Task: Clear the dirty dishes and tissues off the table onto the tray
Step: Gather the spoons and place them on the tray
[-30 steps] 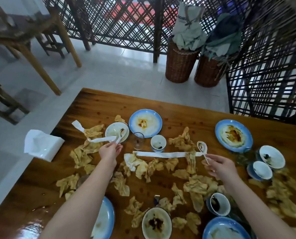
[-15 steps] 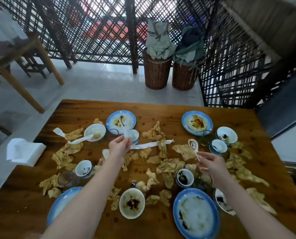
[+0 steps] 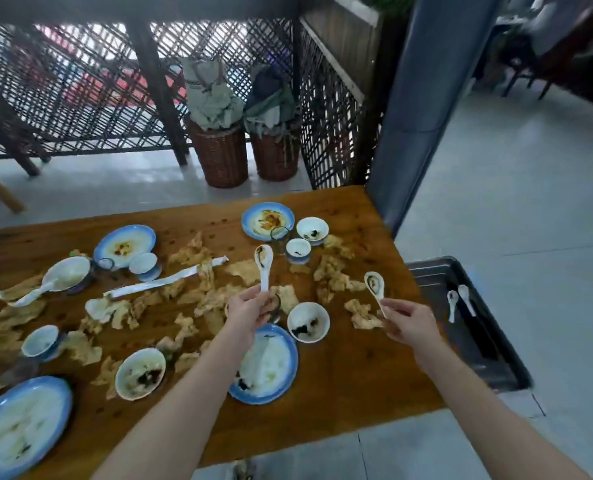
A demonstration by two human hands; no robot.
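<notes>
Half a second ago the left hand was reaching out over the small cup beside the far-left plate. Now the left hand (image 3: 250,308) is pinching the handle of a white spoon (image 3: 264,263) and holding it upright, stained end up, above the middle of the table (image 3: 364,386). The right hand (image 3: 407,322) is still gripping a second spoon (image 3: 374,287) by its handle, tilting it up and to the left as before. The two hands are working apart, with a dirty bowl (image 3: 308,322) sitting on the table between them. The view is swinging to the right. The dark tray (image 3: 489,358), only a sliver at the picture's edge before, is now showing in full just beside the table's right edge. Two spoons (image 3: 452,303) are lying side by side in its far end.

Crumpled brown tissues (image 3: 205,296) are still lying across the table's middle and left, and a long white wrapper (image 3: 163,282) is stretching through them. A blue-rimmed plate (image 3: 267,365) is sitting partly under the left forearm, just beside the bowl.

The right hand is hovering over the table near its right edge, close to the tray. Bare wood is showing at the near right corner of the table, and bare dark metal is showing in the near part of the tray. Pale floor (image 3: 530,209) is stretching away beyond the tray. Behind the table, two wicker baskets (image 3: 222,157) are standing against a lattice screen (image 3: 80,109).
</notes>
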